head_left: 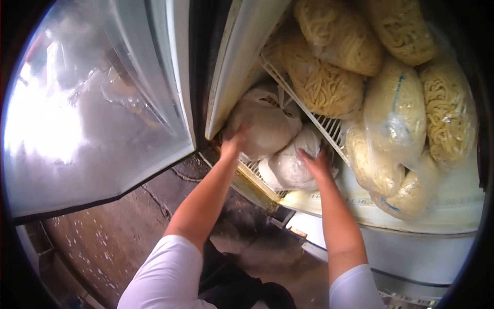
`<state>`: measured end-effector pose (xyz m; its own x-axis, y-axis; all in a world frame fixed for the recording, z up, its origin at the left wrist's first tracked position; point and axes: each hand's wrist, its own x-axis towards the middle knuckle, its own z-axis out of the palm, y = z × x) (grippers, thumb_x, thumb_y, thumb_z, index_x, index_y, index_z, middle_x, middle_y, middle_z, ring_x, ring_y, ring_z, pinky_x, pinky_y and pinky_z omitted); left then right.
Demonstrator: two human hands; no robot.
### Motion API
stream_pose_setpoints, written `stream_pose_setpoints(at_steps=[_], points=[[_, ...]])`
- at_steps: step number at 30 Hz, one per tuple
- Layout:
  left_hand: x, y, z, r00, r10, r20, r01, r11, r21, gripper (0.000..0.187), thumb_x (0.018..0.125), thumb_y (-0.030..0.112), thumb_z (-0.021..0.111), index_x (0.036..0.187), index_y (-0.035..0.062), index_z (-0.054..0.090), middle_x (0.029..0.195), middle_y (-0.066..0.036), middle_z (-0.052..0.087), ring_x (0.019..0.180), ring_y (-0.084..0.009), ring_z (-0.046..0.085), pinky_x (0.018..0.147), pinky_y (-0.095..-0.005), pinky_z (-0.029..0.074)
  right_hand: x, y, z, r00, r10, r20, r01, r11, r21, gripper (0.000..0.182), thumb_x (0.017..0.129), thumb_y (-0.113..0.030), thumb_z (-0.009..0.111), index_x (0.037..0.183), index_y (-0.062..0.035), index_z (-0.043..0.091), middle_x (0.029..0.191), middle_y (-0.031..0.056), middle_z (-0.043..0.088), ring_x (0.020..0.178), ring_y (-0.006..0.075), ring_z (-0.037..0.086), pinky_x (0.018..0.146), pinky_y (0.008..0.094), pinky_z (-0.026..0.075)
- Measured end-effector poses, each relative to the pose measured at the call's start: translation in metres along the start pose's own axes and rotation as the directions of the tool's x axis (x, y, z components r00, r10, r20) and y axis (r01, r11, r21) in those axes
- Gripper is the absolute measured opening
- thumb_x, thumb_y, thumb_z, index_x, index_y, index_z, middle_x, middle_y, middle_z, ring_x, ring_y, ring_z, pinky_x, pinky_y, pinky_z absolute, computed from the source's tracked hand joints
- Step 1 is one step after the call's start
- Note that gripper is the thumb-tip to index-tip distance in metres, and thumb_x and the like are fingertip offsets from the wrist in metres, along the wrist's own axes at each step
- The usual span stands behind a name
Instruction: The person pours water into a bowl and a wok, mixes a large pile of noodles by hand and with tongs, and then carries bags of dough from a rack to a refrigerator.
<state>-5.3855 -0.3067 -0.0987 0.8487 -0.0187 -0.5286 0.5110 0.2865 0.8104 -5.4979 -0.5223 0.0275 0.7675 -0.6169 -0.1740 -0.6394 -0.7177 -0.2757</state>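
Two white plastic bags lie side by side on the low wire rack inside a refrigerator. My left hand (235,141) touches the left side of the larger, knotted bag (270,123), its fingers apart. On the right side of the smaller bag (292,166) rests my right hand (316,162), with thumb and fingers spread; some of its fingertips are in shadow. What the white bags contain cannot be made out.
Several clear bags of thick noodles (329,85) are piled on the right. A wire shelf (329,126) slants between them and the white bags. The open metal door (128,170) stands at the left, above a wet brown floor (113,232).
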Motion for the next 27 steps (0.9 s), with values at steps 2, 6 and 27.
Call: stream_pose_setpoints(at_steps=[2,6,27], points=[[-0.015,-0.006,-0.073,0.989,-0.121,0.083,0.112,0.989,0.100,0.096,0.075,0.059,0.065,0.142,-0.0006,0.029,0.143,-0.017,0.038,0.133,-0.0266,0.033,0.109,-0.0363,0.024,-0.019,0.014,0.008,0.982,-0.046,-0.184,0.011,0.982,-0.188,0.099,0.072,-0.063,0.063,0.144,-0.0070,0.025,0.146,0.0260,0.024,0.136,0.0428,0.021,0.110,0.0505,0.020],[-0.088,0.005,-0.348,0.855,-0.510,-0.096,0.518,0.829,0.211,0.048,0.086,0.044,0.058,0.124,0.0142,0.054,0.120,-0.008,0.054,0.109,-0.0221,0.049,0.085,-0.0417,0.039,-0.131,0.043,0.024,0.899,-0.301,-0.319,0.297,0.953,-0.063,0.082,0.080,-0.050,0.060,0.140,-0.0016,0.030,0.142,0.0273,0.031,0.130,0.0463,0.031,0.107,0.0516,0.025],[-0.159,0.333,-0.513,0.876,0.429,-0.221,-0.405,0.903,0.143,0.079,0.080,0.073,0.040,0.139,0.0205,0.040,0.143,-0.005,0.038,0.098,-0.0230,0.048,0.079,-0.0329,0.039,-0.427,0.255,0.040,0.890,0.073,0.451,-0.097,0.995,0.031,0.052,0.077,-0.052,0.064,0.102,-0.0063,0.067,0.094,0.0142,0.068,0.089,0.0286,0.065,0.078,0.0366,0.051]])
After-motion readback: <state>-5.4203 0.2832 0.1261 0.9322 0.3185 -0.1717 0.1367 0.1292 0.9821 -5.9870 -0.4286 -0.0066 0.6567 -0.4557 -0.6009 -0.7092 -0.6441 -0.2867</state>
